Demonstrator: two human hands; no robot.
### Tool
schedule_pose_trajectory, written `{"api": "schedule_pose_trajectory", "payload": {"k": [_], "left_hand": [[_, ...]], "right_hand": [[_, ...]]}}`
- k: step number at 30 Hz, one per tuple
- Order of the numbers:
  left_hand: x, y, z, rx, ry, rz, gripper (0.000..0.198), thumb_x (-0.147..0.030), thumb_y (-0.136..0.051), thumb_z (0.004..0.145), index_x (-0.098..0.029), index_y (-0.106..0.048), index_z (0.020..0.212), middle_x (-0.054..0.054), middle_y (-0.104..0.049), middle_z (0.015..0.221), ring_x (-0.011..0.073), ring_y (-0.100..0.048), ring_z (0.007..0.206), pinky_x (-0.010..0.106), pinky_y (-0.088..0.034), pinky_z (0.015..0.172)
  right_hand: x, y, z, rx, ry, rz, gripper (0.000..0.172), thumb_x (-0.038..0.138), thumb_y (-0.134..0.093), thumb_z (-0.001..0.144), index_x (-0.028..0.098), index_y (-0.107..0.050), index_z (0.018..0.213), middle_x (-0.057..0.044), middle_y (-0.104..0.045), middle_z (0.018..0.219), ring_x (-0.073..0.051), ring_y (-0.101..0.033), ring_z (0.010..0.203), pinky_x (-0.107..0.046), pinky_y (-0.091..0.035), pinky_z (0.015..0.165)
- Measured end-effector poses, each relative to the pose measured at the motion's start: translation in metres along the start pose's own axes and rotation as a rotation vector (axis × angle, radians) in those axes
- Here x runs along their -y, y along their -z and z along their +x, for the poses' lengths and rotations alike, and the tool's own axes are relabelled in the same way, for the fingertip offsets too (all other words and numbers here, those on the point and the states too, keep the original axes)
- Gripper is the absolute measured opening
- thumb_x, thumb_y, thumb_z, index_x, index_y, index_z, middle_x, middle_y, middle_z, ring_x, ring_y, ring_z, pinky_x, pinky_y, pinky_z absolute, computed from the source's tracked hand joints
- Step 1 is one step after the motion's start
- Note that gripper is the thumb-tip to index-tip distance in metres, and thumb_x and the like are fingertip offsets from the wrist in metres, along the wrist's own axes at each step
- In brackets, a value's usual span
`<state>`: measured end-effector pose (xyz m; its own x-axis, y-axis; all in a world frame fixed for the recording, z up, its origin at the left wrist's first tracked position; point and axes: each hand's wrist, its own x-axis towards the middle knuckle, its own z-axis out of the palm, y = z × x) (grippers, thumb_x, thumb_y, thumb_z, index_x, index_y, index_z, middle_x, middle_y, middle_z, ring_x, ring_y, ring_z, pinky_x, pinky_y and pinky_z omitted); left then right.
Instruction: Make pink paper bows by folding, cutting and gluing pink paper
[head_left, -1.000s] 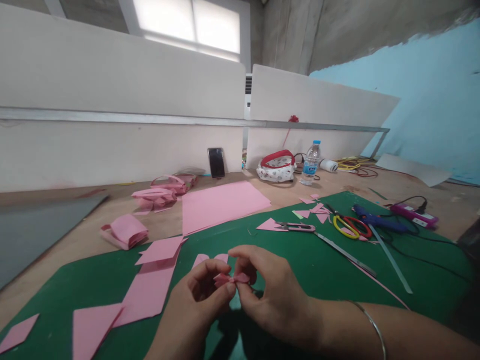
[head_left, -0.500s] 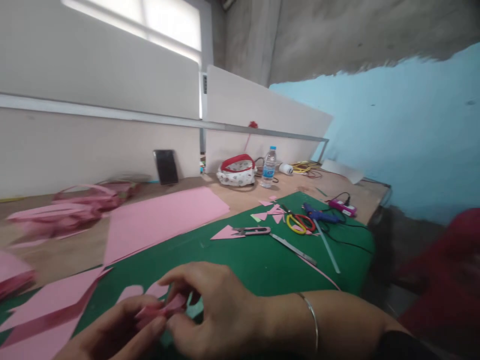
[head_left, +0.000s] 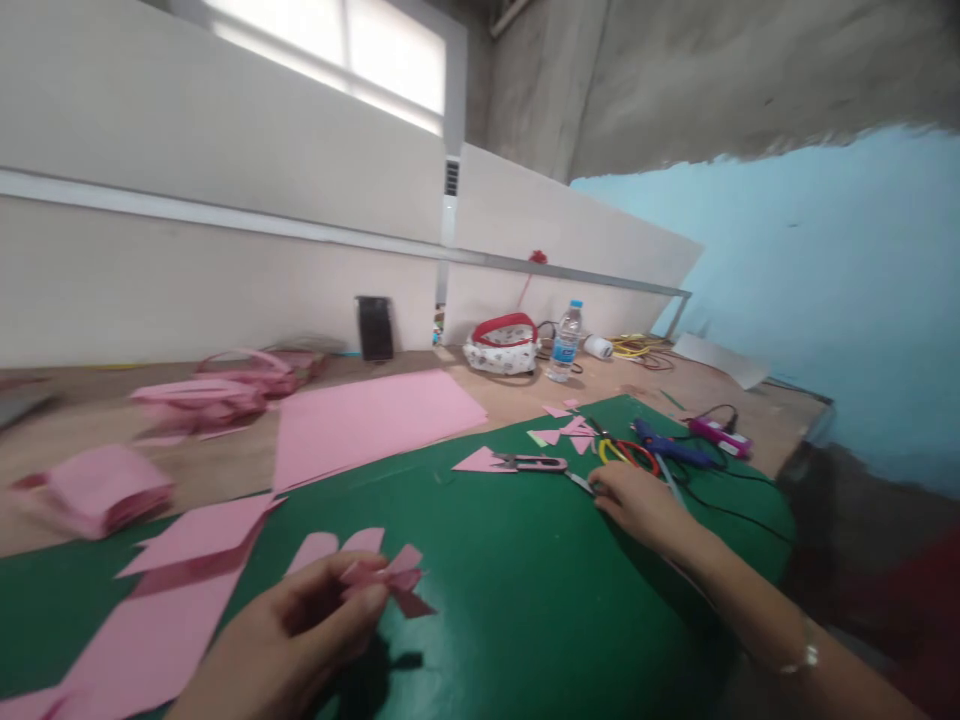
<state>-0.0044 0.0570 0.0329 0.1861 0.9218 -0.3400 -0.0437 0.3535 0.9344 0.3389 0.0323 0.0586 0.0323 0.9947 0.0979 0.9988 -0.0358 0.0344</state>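
My left hand (head_left: 307, 620) pinches a small pink paper bow (head_left: 397, 578) between thumb and fingers above the green cutting mat (head_left: 517, 590). Rounded pink paper pieces (head_left: 313, 548) lie just behind it. Out to the right, my right hand (head_left: 641, 505) rests low over the mat, its fingers closed on a slim grey utility knife (head_left: 579, 482); the hand hides most of the knife. Pink-handled thread snips (head_left: 531, 463) lie left of those fingertips, on a pink paper triangle (head_left: 476, 460). Directly behind the right hand are scissors (head_left: 634, 455) with yellow and red handles.
A blue glue gun (head_left: 671, 445) with a cord and a purple power strip (head_left: 720, 437) lie at the right. Pink paper sheets (head_left: 367, 425) and folded pink pieces (head_left: 112, 490) spread leftward. Behind stand a water bottle (head_left: 566, 345), a pouch (head_left: 502, 350) and a phone (head_left: 375, 328).
My right hand has let go of the pink paper bow and moved right to the utility knife. My left hand still holds the bow. The view has shifted left.
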Motion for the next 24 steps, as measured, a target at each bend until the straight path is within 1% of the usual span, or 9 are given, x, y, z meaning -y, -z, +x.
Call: {"api": "schedule_pose_trajectory", "payload": {"k": [2,5,8,11,13,16,18,20,24], "left_hand": [[-0.008,-0.007,-0.009,-0.015,-0.024,-0.001,0.032,-0.047,-0.08,0.054,-0.025,-0.072,0.076,0.002,-0.072,0.097,0.0222,-0.057,0.106,0.022,-0.048,0.074],[-0.013,-0.012,-0.016,-0.044,-0.028,-0.03,0.026,-0.038,-0.077,0.059,-0.02,-0.07,0.076,0.004,-0.071,0.084,0.0185,-0.06,0.089,0.02,-0.043,0.062],[-0.014,-0.012,-0.018,-0.039,-0.03,-0.039,0.023,-0.033,-0.076,0.061,-0.019,-0.067,0.077,0.001,-0.066,0.07,0.011,-0.053,0.065,0.018,-0.037,0.057],[-0.013,-0.011,-0.017,-0.015,-0.022,-0.046,0.024,-0.033,-0.075,0.06,-0.018,-0.065,0.076,0.0,-0.064,0.066,0.0072,-0.044,0.056,0.017,-0.031,0.055],[-0.013,-0.01,-0.016,-0.001,-0.032,-0.051,0.025,-0.035,-0.074,0.06,-0.017,-0.063,0.074,0.001,-0.065,0.069,0.0072,-0.042,0.056,0.018,-0.029,0.055],[-0.012,-0.009,-0.015,0.018,-0.076,-0.026,0.026,-0.036,-0.073,0.061,-0.016,-0.061,0.073,0.002,-0.066,0.07,0.0078,-0.04,0.057,0.019,-0.026,0.054],[-0.012,-0.009,-0.015,0.041,-0.087,0.009,0.024,-0.036,-0.071,0.063,-0.016,-0.058,0.072,0.003,-0.066,0.065,0.0078,-0.038,0.054,0.02,-0.023,0.052],[-0.013,-0.009,-0.016,0.068,-0.088,0.032,0.023,-0.035,-0.069,0.066,-0.017,-0.056,0.072,0.003,-0.067,0.064,0.0079,-0.037,0.053,0.021,-0.022,0.052],[-0.015,-0.009,-0.017,0.066,-0.083,0.065,0.022,-0.035,-0.068,0.067,-0.017,-0.056,0.074,0.0,-0.063,0.067,0.0099,-0.044,0.059,0.022,-0.029,0.056]], "right_hand": [[-0.008,-0.006,-0.004,0.005,-0.017,-0.03,0.019,0.006,-0.05,0.076,0.017,-0.063,0.082,-0.007,-0.062,0.082,-0.019,-0.059,0.078,-0.026,-0.037,0.063],[-0.012,-0.002,-0.012,-0.04,-0.095,-0.098,0.018,0.008,-0.045,0.076,0.016,-0.062,0.074,-0.011,-0.06,0.08,-0.022,-0.058,0.072,-0.028,-0.032,0.056],[-0.004,0.012,-0.021,-0.218,-0.163,-0.229,0.022,0.017,-0.041,0.082,0.018,-0.061,0.091,-0.011,-0.058,0.086,-0.022,-0.058,0.072,-0.027,-0.03,0.049],[0.013,0.027,-0.029,-0.312,-0.116,-0.307,0.023,0.02,-0.038,0.085,0.019,-0.059,0.095,-0.009,-0.06,0.095,-0.02,-0.059,0.067,-0.027,-0.031,0.044],[0.026,0.034,-0.034,-0.358,-0.052,-0.262,0.024,0.021,-0.036,0.087,0.019,-0.058,0.099,-0.009,-0.061,0.1,-0.021,-0.061,0.07,-0.028,-0.037,0.047],[0.048,0.039,-0.04,-0.407,0.165,-0.038,0.025,0.026,-0.037,0.091,0.022,-0.056,0.108,-0.006,-0.064,0.1,-0.02,-0.064,0.081,-0.027,-0.046,0.059],[0.065,0.042,-0.041,-0.347,0.344,0.107,0.024,0.025,-0.038,0.093,0.024,-0.057,0.106,-0.003,-0.067,0.093,-0.016,-0.064,0.076,-0.024,-0.046,0.061],[0.082,0.046,-0.04,-0.255,0.47,0.185,0.025,0.019,-0.036,0.093,0.023,-0.059,0.1,-0.002,-0.067,0.086,-0.014,-0.062,0.071,-0.023,-0.045,0.06],[0.108,0.06,-0.024,-0.209,0.582,0.25,0.029,0.013,-0.032,0.092,0.021,-0.058,0.102,-0.005,-0.065,0.09,-0.014,-0.059,0.076,-0.025,-0.041,0.067]]}}
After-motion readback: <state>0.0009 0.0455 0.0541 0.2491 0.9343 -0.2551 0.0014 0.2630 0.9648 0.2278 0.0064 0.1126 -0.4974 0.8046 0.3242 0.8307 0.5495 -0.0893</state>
